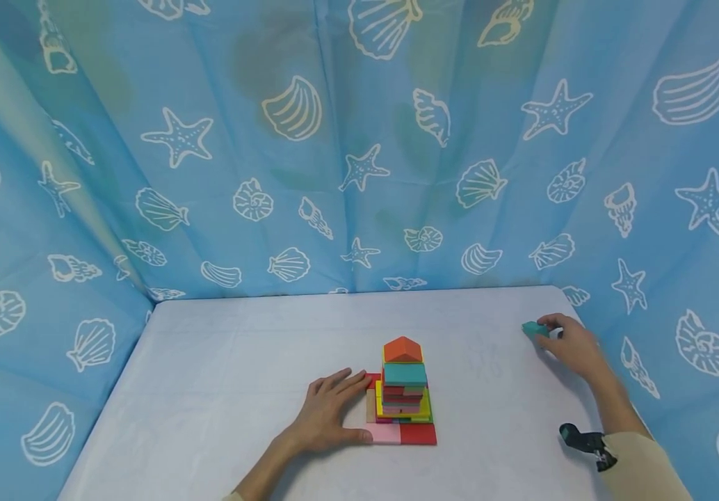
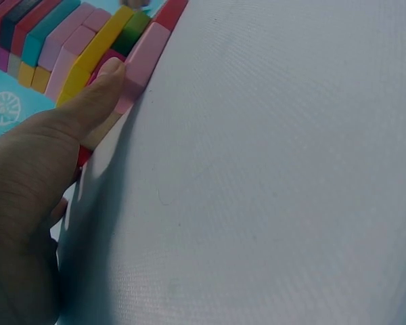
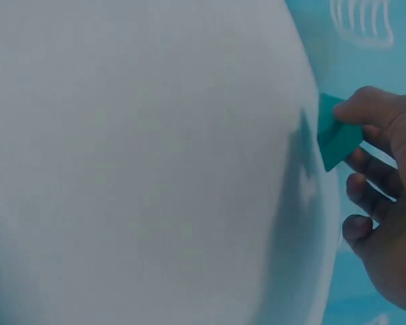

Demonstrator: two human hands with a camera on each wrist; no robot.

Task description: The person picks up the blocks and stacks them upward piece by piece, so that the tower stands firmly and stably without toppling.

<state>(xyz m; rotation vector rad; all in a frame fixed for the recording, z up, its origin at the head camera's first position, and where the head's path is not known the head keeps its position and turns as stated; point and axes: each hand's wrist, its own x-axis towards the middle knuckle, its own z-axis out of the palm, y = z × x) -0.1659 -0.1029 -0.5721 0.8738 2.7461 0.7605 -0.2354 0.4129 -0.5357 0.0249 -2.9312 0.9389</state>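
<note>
A tower of coloured wooden blocks [image 1: 402, 400] stands near the middle of the table. An orange triangular block [image 1: 403, 349] tops it, with a teal block [image 1: 405, 374] showing in front of it. Pink [image 1: 386, 434] and red [image 1: 418, 434] flat blocks form part of the base. My left hand [image 1: 328, 415] lies at the base's left side with fingers spread, fingertips at the far corner and thumb by the pink block. Far to the right, my right hand [image 1: 575, 346] pinches a teal triangular block [image 3: 338, 142] between thumb and fingers, close over the table.
The white table [image 1: 240, 362] meets a blue curtain [image 1: 334, 209] with shell and starfish prints along its back and sides. A black wrist-worn device [image 1: 585, 442] sits at the right sleeve. The table's right edge runs close to the right hand.
</note>
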